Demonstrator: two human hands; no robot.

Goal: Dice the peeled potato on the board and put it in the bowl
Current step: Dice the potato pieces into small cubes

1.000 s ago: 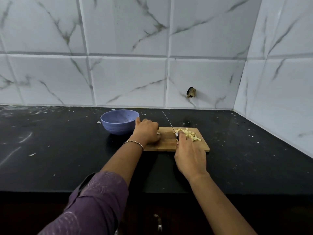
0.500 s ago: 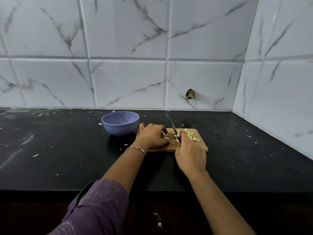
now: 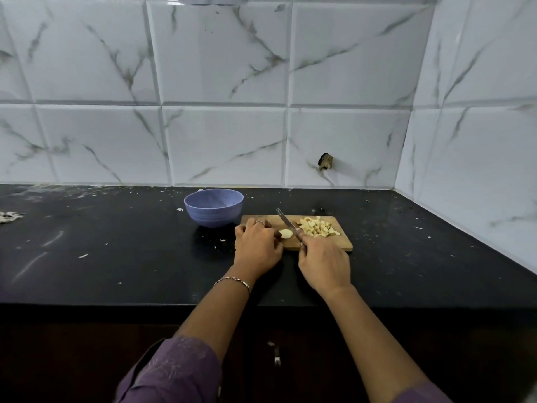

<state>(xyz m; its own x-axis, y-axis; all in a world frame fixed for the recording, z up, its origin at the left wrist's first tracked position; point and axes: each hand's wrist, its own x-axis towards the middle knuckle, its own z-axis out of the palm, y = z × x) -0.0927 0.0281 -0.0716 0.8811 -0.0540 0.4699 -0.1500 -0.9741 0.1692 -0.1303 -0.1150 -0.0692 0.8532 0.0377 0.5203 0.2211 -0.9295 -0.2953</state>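
Note:
A small wooden board (image 3: pixel 343 242) lies on the black counter. A pile of pale potato dice (image 3: pixel 316 226) sits on its right half. My left hand (image 3: pixel 257 247) rests on the board's left end, its fingertips pressing a remaining potato piece (image 3: pixel 286 233) down. My right hand (image 3: pixel 324 263) grips a knife (image 3: pixel 286 219), whose blade slants up and left between the piece and the dice. A lilac bowl (image 3: pixel 213 207) stands just left of the board; it looks empty.
The black counter (image 3: pixel 116 251) is strewn with small white scraps, with a peel scrap (image 3: pixel 8 216) at the far left edge. White marble tiles form the back wall and the right corner wall (image 3: pixel 479 158). The counter's front edge (image 3: pixel 87 303) runs below my wrists.
My left hand has drawn back toward the board's left end, which uncovers the potato piece. The knife blade now slants lower between that piece and the dice pile.

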